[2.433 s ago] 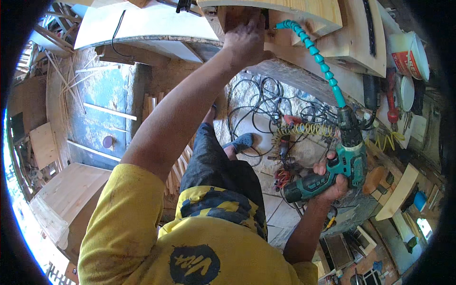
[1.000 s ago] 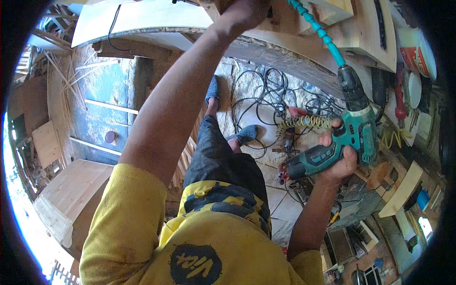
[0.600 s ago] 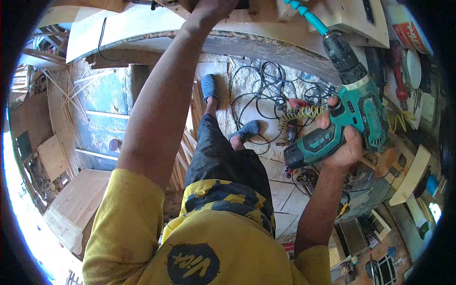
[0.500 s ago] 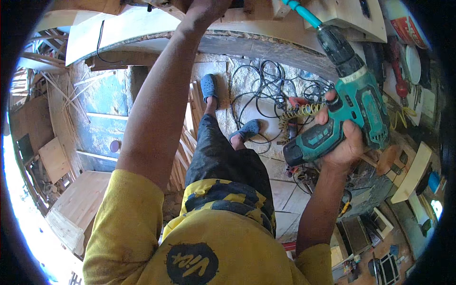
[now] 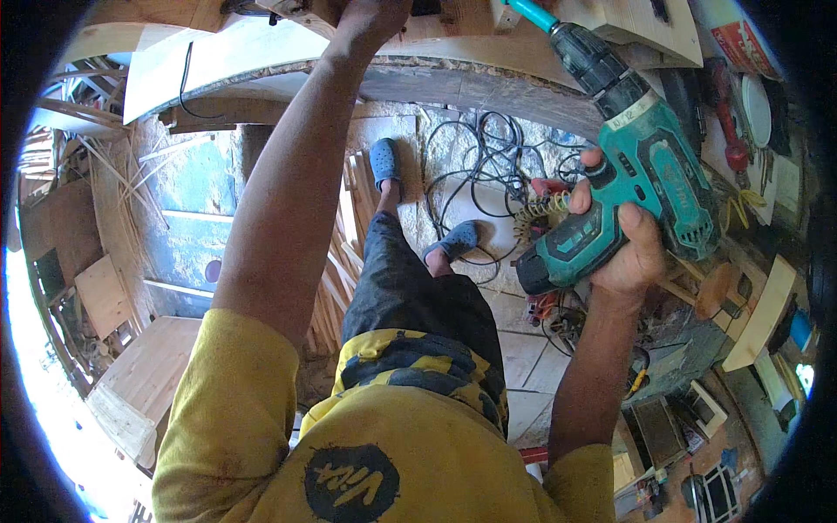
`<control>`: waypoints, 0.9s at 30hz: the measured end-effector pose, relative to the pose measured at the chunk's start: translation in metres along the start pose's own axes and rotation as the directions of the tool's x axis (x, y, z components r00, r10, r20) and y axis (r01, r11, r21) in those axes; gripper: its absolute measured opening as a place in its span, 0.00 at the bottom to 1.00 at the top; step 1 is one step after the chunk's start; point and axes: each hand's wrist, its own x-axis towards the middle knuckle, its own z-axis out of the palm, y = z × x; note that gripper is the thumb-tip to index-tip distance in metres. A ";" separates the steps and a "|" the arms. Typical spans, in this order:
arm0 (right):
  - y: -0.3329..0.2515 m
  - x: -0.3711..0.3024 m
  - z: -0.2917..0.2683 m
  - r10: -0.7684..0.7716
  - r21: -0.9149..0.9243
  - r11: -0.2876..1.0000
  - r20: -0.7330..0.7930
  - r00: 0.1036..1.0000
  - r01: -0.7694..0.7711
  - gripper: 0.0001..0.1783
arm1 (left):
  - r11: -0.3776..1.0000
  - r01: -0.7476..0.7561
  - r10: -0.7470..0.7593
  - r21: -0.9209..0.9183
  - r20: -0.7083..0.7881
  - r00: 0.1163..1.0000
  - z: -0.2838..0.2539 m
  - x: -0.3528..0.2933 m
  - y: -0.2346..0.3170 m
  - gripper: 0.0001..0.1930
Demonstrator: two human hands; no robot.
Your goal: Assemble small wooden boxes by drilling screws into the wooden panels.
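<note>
My right hand is wrapped round the grip of a teal and black cordless drill. A teal bit or extension sits in its black chuck and points up and left, toward wooden pieces on the workbench. My left arm stretches to the top edge. There my left hand rests at a wooden piece; its fingers are cut off or hidden, so their grip does not show. A pale wooden board lies to the right of the drill's chuck.
Tangled black cables and a yellow coiled hose lie on the floor below the bench. Wood strips lie beside my legs. Red-handled tools and a red and white container are at the right.
The drill has shifted slightly left and up, its tip moving farther toward the top edge. My left hand has moved slightly left, staying by the wooden piece.
</note>
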 end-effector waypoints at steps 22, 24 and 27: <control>0.002 0.001 -0.006 -0.022 -0.021 1.000 -0.011 1.000 0.022 0.34 | 0.434 -0.204 0.157 0.878 0.149 0.976 -0.009 0.009 0.048 0.22; 0.002 0.002 -0.005 -0.008 -0.009 1.000 0.003 1.000 0.008 0.34 | 0.312 -0.231 0.183 0.922 0.180 0.966 -0.008 0.009 0.033 0.22; 0.002 0.002 -0.004 -0.030 -0.014 0.999 -0.004 1.000 0.030 0.33 | 0.038 -0.253 0.150 0.967 0.244 0.958 0.001 -0.006 0.024 0.20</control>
